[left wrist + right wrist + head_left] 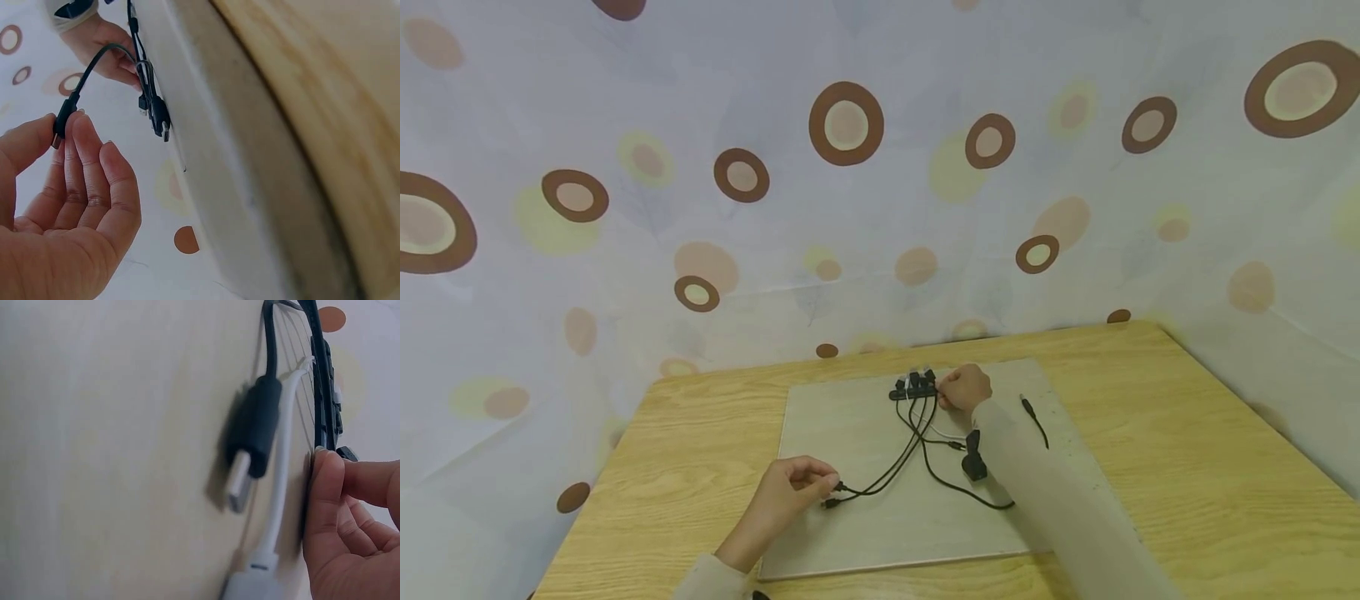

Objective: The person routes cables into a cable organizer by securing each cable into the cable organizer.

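Note:
My left hand (790, 493) pinches a black cable plug (66, 117) between thumb and fingertips, its metal tip pointing down toward the palm in the left wrist view. A second black plug (831, 503) lies close below those fingers on the board. At the board's far side sits a black cable holder (898, 394), with several black cables and one white cable (284, 450) running through it. My right hand (964, 388) pinches the right end of this holder with thumb and index finger. In the right wrist view, a black plug with a metal tip (237, 481) hangs beside the white cable.
A pale board (850, 542) lies on the wood-grain table (700, 442). Another black cable end (1034, 417) rests on the board to the right of my right sleeve (1052, 492). One black cable (958, 483) passes under that sleeve. A patterned cloth (880, 208) hangs behind the table.

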A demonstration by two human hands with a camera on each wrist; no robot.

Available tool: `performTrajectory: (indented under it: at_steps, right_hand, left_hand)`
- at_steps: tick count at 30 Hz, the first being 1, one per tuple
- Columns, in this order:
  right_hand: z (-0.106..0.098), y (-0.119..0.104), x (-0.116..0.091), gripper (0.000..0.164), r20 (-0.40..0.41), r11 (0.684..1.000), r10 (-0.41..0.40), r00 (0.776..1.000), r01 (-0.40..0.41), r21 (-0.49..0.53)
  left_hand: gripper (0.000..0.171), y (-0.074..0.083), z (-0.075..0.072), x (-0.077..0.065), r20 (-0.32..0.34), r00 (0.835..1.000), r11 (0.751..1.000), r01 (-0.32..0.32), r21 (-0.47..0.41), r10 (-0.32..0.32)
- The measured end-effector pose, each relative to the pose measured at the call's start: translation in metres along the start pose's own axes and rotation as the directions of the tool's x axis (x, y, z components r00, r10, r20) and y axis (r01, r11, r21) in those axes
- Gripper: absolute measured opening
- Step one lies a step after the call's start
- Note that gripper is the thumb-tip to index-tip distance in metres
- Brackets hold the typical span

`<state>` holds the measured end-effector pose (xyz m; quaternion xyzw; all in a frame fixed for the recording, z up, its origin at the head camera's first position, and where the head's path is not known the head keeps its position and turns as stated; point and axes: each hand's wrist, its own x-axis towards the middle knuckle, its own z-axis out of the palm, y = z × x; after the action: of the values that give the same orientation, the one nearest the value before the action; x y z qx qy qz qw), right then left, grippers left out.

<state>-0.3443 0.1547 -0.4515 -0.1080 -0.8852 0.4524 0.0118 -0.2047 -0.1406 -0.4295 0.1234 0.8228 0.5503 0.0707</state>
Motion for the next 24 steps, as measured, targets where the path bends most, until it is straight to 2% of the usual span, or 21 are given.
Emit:
performTrajectory:
  at_steps: [5, 13, 20, 24]
  right_hand:
    - [0.0019, 0.001, 0.0002, 0.017, -0.003, 1.0, 0.006, 1.0, -0.006, 0.007]
    - [0.0032, -0.0005, -0.0044, 0.016, -0.048, 0.997, -0.054, 0.997, 0.051, -0.05]
    - [0.0006, 0.0036, -0.0031, 0.015, -0.005, 0.999, -0.024, 1.0, 0.024, 0.024]
    - [0.0002, 0.0042, -0.0027, 0.019, -0.006, 0.999, -0.015, 1.0, 0.015, 0.029]
  left_hand:
    - [0.02, -0.001, 0.0009, -0.0001, 0.0, 1.0, 1.0, 0.0, 0.003, 0.0]
    - [0.019, -0.0019, 0.0018, 0.0002, 0.005, 1.0, 1.0, -0.001, -0.005, 0.001]
    - [0.02, -0.0019, 0.0021, -0.0007, -0.007, 1.0, 1.0, 0.014, -0.014, -0.014]
    - [0.02, -0.0036, 0.0024, 0.001, -0.002, 1.0, 1.0, 0.018, -0.019, -0.019]
